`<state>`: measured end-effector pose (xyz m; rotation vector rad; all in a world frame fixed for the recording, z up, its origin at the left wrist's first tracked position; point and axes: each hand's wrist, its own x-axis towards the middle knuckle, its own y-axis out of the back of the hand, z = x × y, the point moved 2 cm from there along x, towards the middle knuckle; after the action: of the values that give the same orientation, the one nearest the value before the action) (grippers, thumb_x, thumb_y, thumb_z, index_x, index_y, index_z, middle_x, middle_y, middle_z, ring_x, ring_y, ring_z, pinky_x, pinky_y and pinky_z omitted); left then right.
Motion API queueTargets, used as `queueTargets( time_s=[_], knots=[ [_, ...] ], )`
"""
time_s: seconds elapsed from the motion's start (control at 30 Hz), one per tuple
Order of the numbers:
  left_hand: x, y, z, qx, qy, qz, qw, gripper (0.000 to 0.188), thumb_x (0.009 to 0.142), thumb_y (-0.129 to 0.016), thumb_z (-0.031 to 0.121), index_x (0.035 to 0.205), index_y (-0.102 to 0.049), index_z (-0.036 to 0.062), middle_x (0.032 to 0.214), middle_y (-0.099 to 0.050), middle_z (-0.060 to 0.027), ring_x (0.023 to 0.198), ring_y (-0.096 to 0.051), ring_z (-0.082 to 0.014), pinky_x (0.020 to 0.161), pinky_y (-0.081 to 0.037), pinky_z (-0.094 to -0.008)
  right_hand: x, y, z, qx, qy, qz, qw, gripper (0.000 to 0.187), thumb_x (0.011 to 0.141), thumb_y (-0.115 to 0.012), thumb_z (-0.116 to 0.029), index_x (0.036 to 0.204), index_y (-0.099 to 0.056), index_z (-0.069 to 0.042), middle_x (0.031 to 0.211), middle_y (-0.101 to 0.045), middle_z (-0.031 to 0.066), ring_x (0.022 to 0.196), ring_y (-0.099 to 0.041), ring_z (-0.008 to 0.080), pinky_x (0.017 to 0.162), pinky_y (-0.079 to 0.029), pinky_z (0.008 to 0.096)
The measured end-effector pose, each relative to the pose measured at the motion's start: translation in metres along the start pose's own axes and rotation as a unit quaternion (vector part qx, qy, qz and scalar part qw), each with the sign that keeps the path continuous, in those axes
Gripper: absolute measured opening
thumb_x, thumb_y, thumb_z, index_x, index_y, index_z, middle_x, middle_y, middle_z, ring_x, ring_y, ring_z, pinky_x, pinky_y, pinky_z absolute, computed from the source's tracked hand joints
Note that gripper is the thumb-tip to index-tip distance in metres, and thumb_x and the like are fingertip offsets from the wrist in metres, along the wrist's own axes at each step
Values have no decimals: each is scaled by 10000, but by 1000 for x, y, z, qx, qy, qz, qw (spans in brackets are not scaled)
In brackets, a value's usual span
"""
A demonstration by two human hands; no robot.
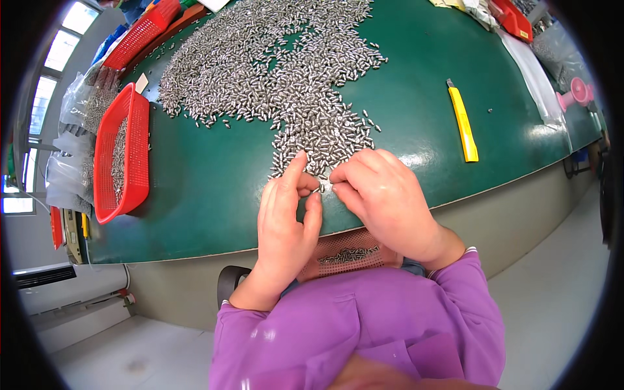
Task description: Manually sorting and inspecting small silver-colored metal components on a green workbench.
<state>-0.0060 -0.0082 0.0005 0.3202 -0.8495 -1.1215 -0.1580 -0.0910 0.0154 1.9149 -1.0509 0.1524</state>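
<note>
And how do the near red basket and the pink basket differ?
The near red basket stands at the table's left; the pink basket is below the table's edge. The red one shows almost whole; the pink one is partly hidden. Both have perforated walls and hold metal parts.

We logged: pcs heap (pixel 312 123) on tbl (pixel 416 123), far side toward nr edge; L hand (pixel 286 211), R hand (pixel 387 195) at its nr end. L of heap: basket (pixel 138 153), pcs in; bags (pixel 71 159) further L. R of heap: cutter (pixel 462 127). Betw. tbl edge & torso (pixel 357 318) we noted 2nd basket (pixel 344 238) w/ pcs.
</note>
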Motion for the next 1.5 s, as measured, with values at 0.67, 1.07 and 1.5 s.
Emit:
queueTargets(
  time_s=[0.67,1.07,1.5],
  knots=[
    [0,1,1,2,-18,-1,1000,689,829,-616,-130,1479,-415,-24,1010,-662,-111,879,-604,-232,802,-518,-357,2,8,1,-10,-7,-31,999,116,809,-673,-41,915,-651,-83,893,-565,62,848,-568,278,732,-471,406],
    [1,1,0,-44,4,-27,999,717,828,-642,-120,1494,-404,-6,1033,-670,-105,906,-613,-232,814,-523,-354,0,-5,4,58,22,6,998,186,821,-653,-14,1000,-623,-53,908,-608,102,861,-575,320,754,-478,434],
    [5,3,3,-51,4,-48,998,729,813,-671,-119,1489,-425,1,945,-635,-81,846,-595,-223,780,-513,-354,-2,-3,-2,26,4,-7,1000,156,794,-734,-92,916,-640,-66,869,-551,92,826,-545,303,744,-460,414]
  ],
)
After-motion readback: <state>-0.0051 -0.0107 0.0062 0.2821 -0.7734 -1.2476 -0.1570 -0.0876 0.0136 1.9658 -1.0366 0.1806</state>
